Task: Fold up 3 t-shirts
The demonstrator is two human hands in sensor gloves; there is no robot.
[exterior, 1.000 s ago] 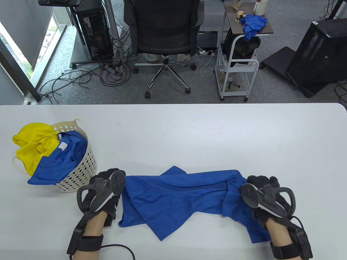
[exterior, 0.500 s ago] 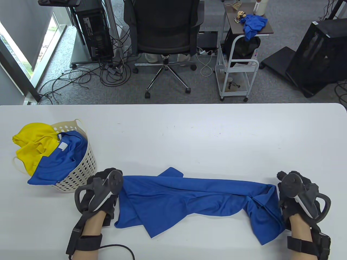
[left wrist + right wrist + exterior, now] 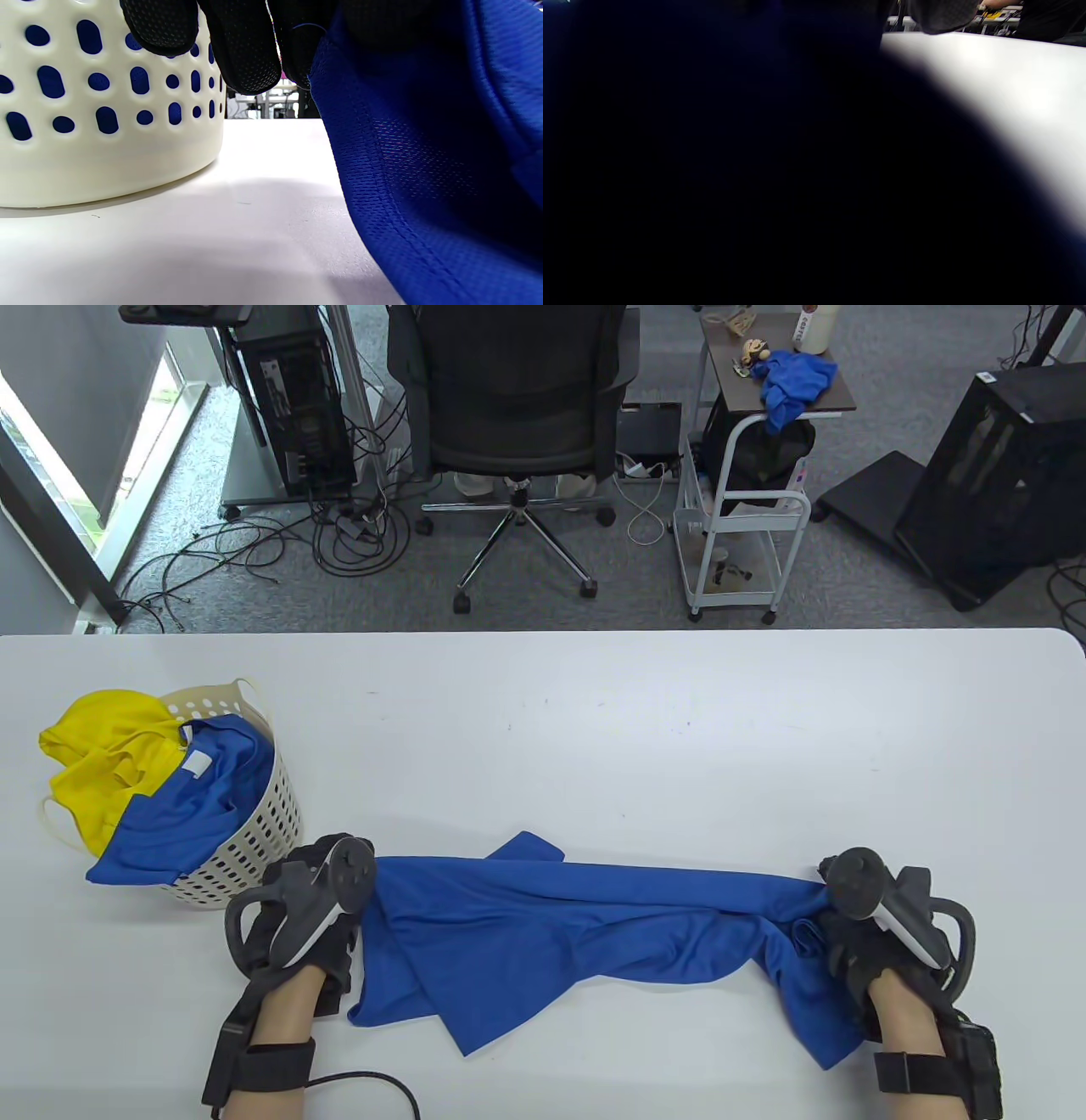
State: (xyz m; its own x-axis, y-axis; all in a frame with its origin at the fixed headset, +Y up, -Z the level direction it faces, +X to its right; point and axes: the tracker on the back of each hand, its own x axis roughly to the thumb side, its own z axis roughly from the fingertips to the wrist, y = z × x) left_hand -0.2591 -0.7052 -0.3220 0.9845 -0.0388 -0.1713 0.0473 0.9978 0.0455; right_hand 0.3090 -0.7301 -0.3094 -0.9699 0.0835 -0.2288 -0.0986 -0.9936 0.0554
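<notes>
While the person stood at the near edge of the table (image 3: 594,712), a blue t-shirt (image 3: 577,933) lay stretched between the two hands, most likely pulled wide so it could be spread flat before any fold was made. The left hand (image 3: 301,912) gripped the shirt's left end just beside the basket (image 3: 254,848); in the left wrist view the gloved fingers (image 3: 250,55) curled over a hemmed edge of the cloth (image 3: 424,169). The right hand (image 3: 874,933) sat at the bunched right end and seemed to be holding it, though I could not see the fingers there, and the right wrist view was almost wholly dark with cloth. The middle of the shirt sagged in loose creases on the table, so I judged it far from flat. Two more shirts, a yellow one (image 3: 102,763) and a second blue one (image 3: 182,814), hung over the basket's rim, apparently waiting their turn.
</notes>
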